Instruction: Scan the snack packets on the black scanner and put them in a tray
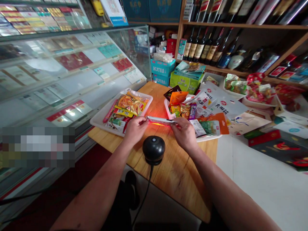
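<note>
A thin snack packet point(160, 120) is stretched flat between my two hands, seen nearly edge-on. My left hand point(135, 129) pinches its left end and my right hand point(185, 133) pinches its right end. Just below it, a black barcode scanner point(154, 148) stands on the wooden table point(178, 170), its cable running down toward me. Red light from the scanner falls on the packet's underside and the wood behind. Beyond my left hand sits a white tray point(97, 121) of snack packets. Another white tray point(209, 138), heaped with packets, lies beyond my right hand.
A glass display case point(79, 77) with flat packs lines the left side. Shelves of wine bottles point(199, 48) stand at the back right. Green and blue boxes point(183, 82) are stacked behind the table. Bagged snacks in tubs point(260, 93) and a dark box point(276, 147) lie to the right.
</note>
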### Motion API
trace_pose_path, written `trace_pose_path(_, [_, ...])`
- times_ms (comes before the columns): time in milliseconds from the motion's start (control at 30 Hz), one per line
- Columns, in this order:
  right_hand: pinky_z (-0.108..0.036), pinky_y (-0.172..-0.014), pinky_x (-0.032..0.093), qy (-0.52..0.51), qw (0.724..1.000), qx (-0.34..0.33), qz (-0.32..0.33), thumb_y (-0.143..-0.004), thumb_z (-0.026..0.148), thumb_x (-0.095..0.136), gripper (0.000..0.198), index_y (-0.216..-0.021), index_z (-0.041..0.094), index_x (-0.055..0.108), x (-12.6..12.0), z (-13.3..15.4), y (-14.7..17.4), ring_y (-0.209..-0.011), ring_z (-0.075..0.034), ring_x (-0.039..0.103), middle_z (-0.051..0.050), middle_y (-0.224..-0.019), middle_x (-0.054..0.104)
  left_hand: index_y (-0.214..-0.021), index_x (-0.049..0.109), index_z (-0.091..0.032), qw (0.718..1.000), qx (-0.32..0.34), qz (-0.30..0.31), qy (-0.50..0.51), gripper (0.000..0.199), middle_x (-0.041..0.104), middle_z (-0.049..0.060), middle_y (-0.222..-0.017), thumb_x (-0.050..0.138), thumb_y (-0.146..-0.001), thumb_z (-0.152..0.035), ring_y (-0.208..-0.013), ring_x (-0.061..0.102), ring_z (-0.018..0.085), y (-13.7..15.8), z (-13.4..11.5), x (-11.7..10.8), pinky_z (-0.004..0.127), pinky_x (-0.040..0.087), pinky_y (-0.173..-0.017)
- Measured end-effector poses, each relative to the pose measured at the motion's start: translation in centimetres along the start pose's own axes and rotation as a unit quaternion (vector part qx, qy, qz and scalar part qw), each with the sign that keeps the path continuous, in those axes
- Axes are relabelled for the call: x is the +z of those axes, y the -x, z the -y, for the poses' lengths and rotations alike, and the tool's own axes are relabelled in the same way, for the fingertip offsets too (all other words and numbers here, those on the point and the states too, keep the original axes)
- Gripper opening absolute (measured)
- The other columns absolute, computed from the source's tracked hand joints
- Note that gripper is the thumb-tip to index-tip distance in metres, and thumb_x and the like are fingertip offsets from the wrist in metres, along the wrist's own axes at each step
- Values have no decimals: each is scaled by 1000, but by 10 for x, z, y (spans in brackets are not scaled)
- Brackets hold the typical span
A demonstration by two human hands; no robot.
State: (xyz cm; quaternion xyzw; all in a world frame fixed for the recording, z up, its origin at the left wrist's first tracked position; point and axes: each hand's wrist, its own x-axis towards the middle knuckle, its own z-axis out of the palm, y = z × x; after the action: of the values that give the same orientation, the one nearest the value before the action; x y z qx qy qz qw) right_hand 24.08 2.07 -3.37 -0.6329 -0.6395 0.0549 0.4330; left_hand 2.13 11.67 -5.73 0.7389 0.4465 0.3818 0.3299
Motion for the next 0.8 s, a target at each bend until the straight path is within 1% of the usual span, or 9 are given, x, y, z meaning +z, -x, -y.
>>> trace_pose_path(67, [-31, -77, 46, 23, 999, -22, -43, -94, 27, 60, 18, -97, 19, 76, -1, 2, 0, -89, -20, 61, -9, -94, 66, -88, 71, -17, 999, -18, -2, 28, 23, 67, 1, -73, 63, -89, -39, -64, 59, 14, 0, -1, 2, 24, 43, -62])
trace_pose_path(133, [-31, -75, 46, 36, 998, -14, -56, -95, 28, 59, 21, -101, 20, 77, -3, 2, 1, -85, -20, 62, -8, -90, 67, -90, 69, -17, 996, -39, 13, 84, 25, 67, 2, -71, 63, -90, -41, -61, 60, 14, 0, -2, 4, 24, 44, -58])
trace_pose_path(233, [-31, -80, 49, 1, 999, -5, -40, -97, 26, 57, 23, -107, 22, 76, -4, -1, 2, -87, -20, 67, -6, -92, 72, -96, 68, -15, 983, -56, 35, 174, 29, 71, 7, -84, 64, -90, -43, -71, 68, 18, 0, -4, 9, 26, 51, -60])
trace_pose_path(333, [-31, -87, 51, -24, 999, -7, -37, -97, 25, 56, 24, -111, 22, 75, -7, -4, 4, -94, -20, 69, -5, -101, 74, -106, 70, -14, 972, -61, 40, 225, 31, 73, 10, -94, 68, -87, -39, -81, 71, 21, 0, -7, 11, 30, 56, -67])
trace_pose_path(467, [-33, -89, 52, -30, 999, -7, -28, -92, 18, 56, 27, -112, 22, 75, -10, -7, 6, -97, -20, 69, -5, -107, 74, -114, 71, -15, 969, -59, 41, 235, 35, 74, 10, -102, 70, -83, -32, -83, 71, 22, -2, -15, 9, 34, 58, -72])
trace_pose_path(533, [-34, -90, 53, -40, 999, 4, -26, -90, 15, 56, 31, -115, 22, 74, -12, -9, 7, -100, -20, 69, -5, -109, 74, -115, 72, -16, 974, -40, 42, 219, 34, 73, 10, -110, 69, -85, -32, -92, 70, 23, -2, -20, 7, 35, 58, -82])
trace_pose_path(633, [-36, -96, 52, -53, 998, 14, -27, -87, 12, 55, 38, -120, 22, 71, -16, -13, 6, -106, -21, 68, -5, -116, 73, -113, 75, -19, 981, -24, 38, 190, 30, 72, 8, -118, 65, -89, -34, -108, 66, 23, -1, -25, 5, 36, 52, -97])
trace_pose_path(700, [-35, -98, 51, -59, 998, 14, -28, -85, 10, 55, 41, -121, 21, 70, -20, -16, 5, -109, -21, 67, -5, -117, 72, -113, 76, -19, 977, -47, 50, 202, 33, 72, 9, -115, 64, -90, -39, -105, 67, 24, 1, -26, 6, 36, 52, -95])
trace_pose_path(800, [-34, -99, 51, -79, 996, 26, -17, -84, 9, 55, 42, -122, 20, 70, -29, -22, 1, -108, -20, 68, -5, -116, 72, -116, 74, -17, 958, -97, 75, 260, 41, 73, 11, -107, 68, -87, -46, -94, 69, 24, 1, -27, 12, 35, 54, -84])
